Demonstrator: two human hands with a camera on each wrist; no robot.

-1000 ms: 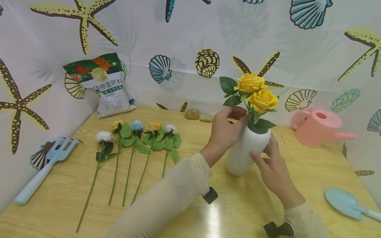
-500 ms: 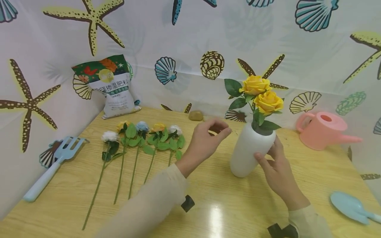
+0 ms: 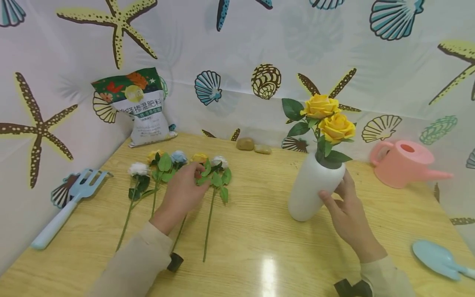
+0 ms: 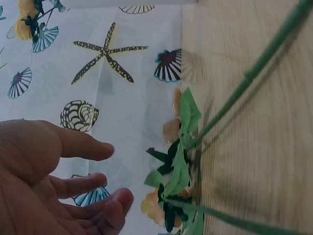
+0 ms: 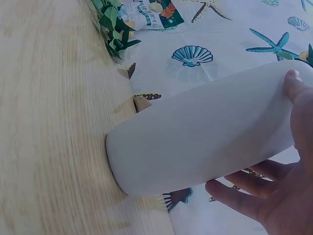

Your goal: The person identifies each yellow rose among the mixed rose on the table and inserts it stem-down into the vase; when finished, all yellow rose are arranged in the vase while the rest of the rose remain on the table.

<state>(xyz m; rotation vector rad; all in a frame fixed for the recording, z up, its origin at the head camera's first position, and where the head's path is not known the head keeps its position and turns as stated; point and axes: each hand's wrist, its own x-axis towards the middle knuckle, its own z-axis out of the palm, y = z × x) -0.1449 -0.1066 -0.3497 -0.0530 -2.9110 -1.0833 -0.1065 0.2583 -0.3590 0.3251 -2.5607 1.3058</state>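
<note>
My right hand [image 3: 349,218] grips the side of a white vase [image 3: 311,187] standing on the wooden table. The right wrist view shows thumb and fingers on either side of the vase [image 5: 195,137]. Two yellow roses [image 3: 335,127] with green leaves rise from its mouth. Over a row of loose artificial flowers hovers my left hand [image 3: 183,192], covering some stems. Its thumb and fingers are apart and hold nothing in the left wrist view. Nearest it are a yellow flower [image 3: 199,158] and a white flower [image 3: 219,161]; a blue flower [image 3: 179,156] lies just left.
Another white flower [image 3: 139,169] lies left in the row, beside a blue hand fork [image 3: 83,187]. A fertilizer bag [image 3: 148,119] leans on the patterned cloth behind. Stones [image 3: 245,144] sit at the back. A pink watering can [image 3: 402,165] and a blue trowel [image 3: 434,253] are right.
My left hand has left the roses in the vase and moved left to above the loose flowers. My right hand stays on the vase. The head view has shifted slightly.
</note>
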